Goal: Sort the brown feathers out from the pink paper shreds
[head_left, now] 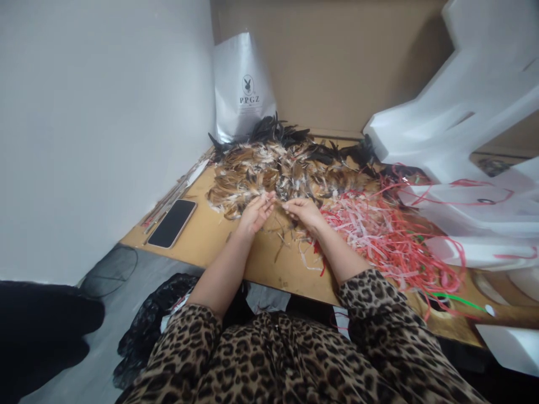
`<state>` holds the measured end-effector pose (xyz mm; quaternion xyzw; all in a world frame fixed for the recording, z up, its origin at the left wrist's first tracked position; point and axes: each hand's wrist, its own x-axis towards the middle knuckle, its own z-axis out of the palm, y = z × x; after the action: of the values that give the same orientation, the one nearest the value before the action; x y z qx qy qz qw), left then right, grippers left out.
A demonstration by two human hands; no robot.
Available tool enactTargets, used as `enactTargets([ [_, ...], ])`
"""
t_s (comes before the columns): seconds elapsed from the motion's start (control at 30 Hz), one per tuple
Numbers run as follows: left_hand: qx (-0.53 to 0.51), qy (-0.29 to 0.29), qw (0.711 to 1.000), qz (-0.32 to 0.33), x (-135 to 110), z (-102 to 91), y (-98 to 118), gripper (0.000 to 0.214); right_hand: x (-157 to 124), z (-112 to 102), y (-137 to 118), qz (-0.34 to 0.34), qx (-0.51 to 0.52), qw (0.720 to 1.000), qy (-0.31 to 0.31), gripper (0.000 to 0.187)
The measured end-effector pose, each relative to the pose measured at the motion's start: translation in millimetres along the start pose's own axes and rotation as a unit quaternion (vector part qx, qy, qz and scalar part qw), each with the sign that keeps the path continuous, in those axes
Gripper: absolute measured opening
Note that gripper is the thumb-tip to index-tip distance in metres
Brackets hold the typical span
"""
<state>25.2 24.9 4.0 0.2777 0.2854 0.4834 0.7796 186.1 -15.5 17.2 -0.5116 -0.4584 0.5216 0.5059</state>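
Observation:
A heap of brown, white and black feathers (278, 168) lies across the back of a wooden table (219, 235). My left hand (255, 213) rests at the heap's near edge, its fingertips pinched on a feather. My right hand (304, 212) is just beside it, fingers curled and pinching feathers too. The two hands nearly meet over the table. Both arms wear leopard-print sleeves. A tangle of red and pink strips (379, 235) spreads to the right of my right hand.
A black phone (172, 223) lies on the table's left side next to thin sticks (177, 193). A white paper bag (242, 87) stands at the back. White foam blocks (463, 123) crowd the right. A black plastic bag (147, 325) sits on the floor.

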Motion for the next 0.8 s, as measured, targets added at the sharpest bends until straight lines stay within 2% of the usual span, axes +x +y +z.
enactTargets([
  [0.1,-0.001,0.019,1.0,0.0,1.3,-0.3,0.1,0.01,1.4,-2.3,-1.2,0.006,0.007,1.0,0.022,0.03],
  [0.3,-0.018,0.022,0.999,0.015,1.0,0.1,1.9,0.009,2.5,-4.3,-2.8,-0.036,-0.032,0.995,0.084,0.028],
  [0.43,-0.02,0.025,0.999,0.011,0.1,-0.5,0.7,0.009,6.0,-8.5,-4.5,-0.034,0.071,0.987,0.141,0.029],
  [0.53,0.033,-0.002,0.999,-0.019,-2.0,2.2,-5.0,0.014,6.0,-7.8,-8.8,-0.008,0.165,0.98,0.11,0.031],
  [0.6,0.06,-0.028,0.997,-0.039,-4.3,5.7,-8.9,0.015,4.5,-4.1,-10.5,0.008,0.189,0.979,0.076,0.032],
  [0.8,0.087,-0.035,0.994,-0.064,-9.1,15.3,-12.4,0.015,0.1,9.7,-5.0,0.014,0.153,0.987,0.039,0.031],
])
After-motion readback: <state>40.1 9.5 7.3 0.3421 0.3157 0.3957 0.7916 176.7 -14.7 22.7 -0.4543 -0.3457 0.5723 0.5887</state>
